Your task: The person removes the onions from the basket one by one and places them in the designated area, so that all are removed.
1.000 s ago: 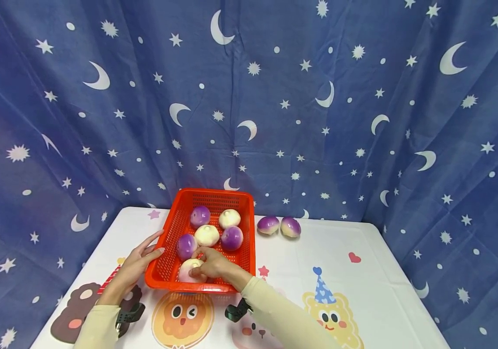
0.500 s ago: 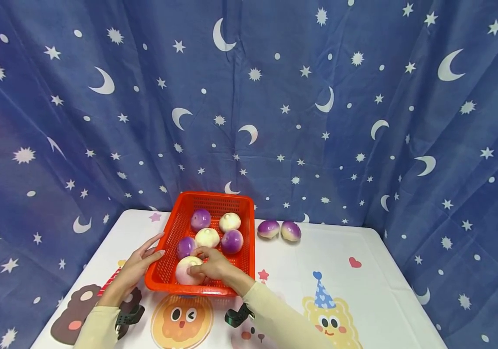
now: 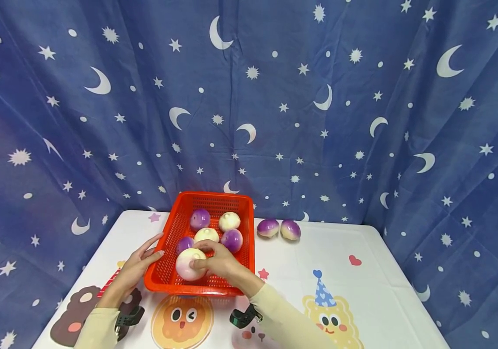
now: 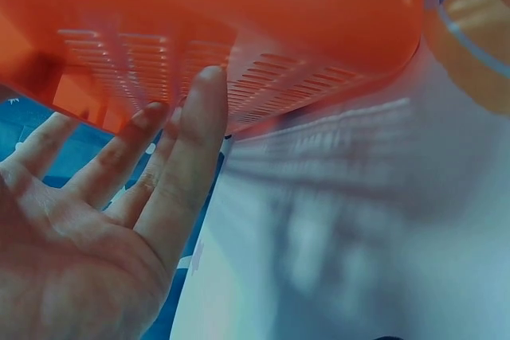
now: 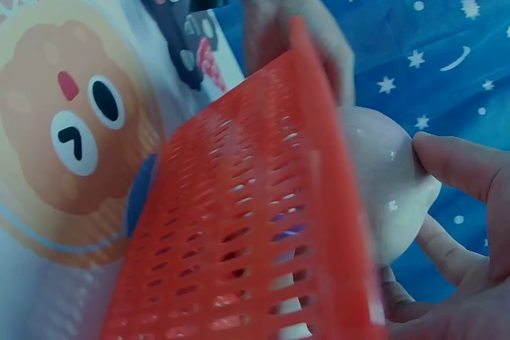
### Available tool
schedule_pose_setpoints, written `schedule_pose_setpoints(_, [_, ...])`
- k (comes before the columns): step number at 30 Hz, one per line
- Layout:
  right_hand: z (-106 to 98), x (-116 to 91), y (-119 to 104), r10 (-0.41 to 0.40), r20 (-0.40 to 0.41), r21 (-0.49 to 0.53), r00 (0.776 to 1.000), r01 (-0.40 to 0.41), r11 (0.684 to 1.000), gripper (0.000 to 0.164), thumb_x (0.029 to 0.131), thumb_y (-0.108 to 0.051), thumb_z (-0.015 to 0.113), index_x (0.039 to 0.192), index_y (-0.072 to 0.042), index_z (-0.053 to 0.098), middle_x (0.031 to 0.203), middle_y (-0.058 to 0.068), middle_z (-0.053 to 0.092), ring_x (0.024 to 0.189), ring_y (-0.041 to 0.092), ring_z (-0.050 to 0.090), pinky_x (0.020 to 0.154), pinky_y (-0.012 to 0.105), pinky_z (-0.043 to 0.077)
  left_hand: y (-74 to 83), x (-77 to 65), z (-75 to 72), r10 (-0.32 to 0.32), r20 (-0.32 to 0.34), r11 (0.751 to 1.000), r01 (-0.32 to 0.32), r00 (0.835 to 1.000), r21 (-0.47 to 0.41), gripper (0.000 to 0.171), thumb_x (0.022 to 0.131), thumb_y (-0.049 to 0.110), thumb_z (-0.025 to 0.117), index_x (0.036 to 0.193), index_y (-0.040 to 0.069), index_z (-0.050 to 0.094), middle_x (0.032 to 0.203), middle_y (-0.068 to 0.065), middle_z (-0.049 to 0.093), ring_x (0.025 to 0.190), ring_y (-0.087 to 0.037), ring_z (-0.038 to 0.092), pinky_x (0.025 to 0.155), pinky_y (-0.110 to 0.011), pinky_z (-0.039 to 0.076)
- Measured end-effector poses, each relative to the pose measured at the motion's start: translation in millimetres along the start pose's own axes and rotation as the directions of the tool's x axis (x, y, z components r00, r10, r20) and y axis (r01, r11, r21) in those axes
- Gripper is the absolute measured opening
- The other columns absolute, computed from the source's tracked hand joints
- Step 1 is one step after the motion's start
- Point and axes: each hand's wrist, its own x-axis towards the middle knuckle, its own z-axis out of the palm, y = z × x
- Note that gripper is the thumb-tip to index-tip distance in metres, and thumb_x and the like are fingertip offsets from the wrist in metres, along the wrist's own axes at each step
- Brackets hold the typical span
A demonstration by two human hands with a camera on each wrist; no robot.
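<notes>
My right hand [image 3: 219,261] grips a round white turnip [image 3: 188,268] with a pinkish side, raised over the near left part of a red plastic basket [image 3: 245,203]. In the right wrist view, the thumb and fingers hold that turnip [image 5: 390,177] above the rim, with the basket wall hiding part of it. My left hand [image 3: 136,264] is at the basket's left side, its fingertips right at the rim. Its fingers [image 4: 191,165] are fairly straight along the slotted wall in the left wrist view. Inside the basket lie purple turnips [image 3: 232,240] and white ones [image 3: 229,221].
Two purple-and-white turnips [image 3: 268,227] lie on the table just right of the basket. A white tablecloth [image 3: 362,291] with cartoon prints covers the table. Behind it hangs a blue curtain [image 3: 275,145] with moons and stars.
My right hand has lifted the white turnip up from the basket's near left part. The left hand has stayed at the basket's rim.
</notes>
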Motion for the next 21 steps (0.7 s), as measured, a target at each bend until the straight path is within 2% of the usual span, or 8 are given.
schedule_pose_setpoints(9, [-12.5,-14.7,-12.1,-0.064,0.003,-0.001,0.998,0.064,0.998,0.039,0.082,-0.016,0.079,0.118,-0.019,0.065,0.113,0.0,0.063,0.089,0.016,0.06,0.069,0.03,0.058,0.5,0.3,-0.6,0.01,0.017,1.0,-0.01,1.0,-0.017,0.067,0.099,0.031,0.058,0.156,0.029,0.024,0.149,-0.026,0.042,0.119,-0.034,0.061,0.089,-0.044,0.058])
schedule_pose_setpoints(16, [-19.0,-22.6,-23.9,-0.088,-0.008,0.047,0.996,0.088,0.995,0.04,0.083,-0.013,0.077,0.12,-0.016,0.064,0.117,0.008,0.062,0.092,0.018,0.061,0.074,0.033,0.06,1.3,0.1,-2.5,0.028,0.016,1.0,-0.028,0.999,-0.008,0.066,0.099,0.03,0.057,0.156,0.027,0.023,0.149,-0.027,0.042,0.116,-0.034,0.063,0.087,-0.043,0.059])
schedule_pose_setpoints(21, [-25.9,-30.3,-27.7,-0.095,-0.032,0.048,0.995,0.097,0.994,0.041,0.083,-0.011,0.077,0.122,-0.015,0.063,0.119,0.008,0.061,0.095,0.021,0.061,0.077,0.034,0.06,0.0,0.9,-2.1,0.04,0.031,0.999,-0.04,0.999,-0.014,0.067,0.1,0.03,0.056,0.157,0.027,0.022,0.15,-0.027,0.04,0.117,-0.035,0.063,0.087,-0.043,0.059])
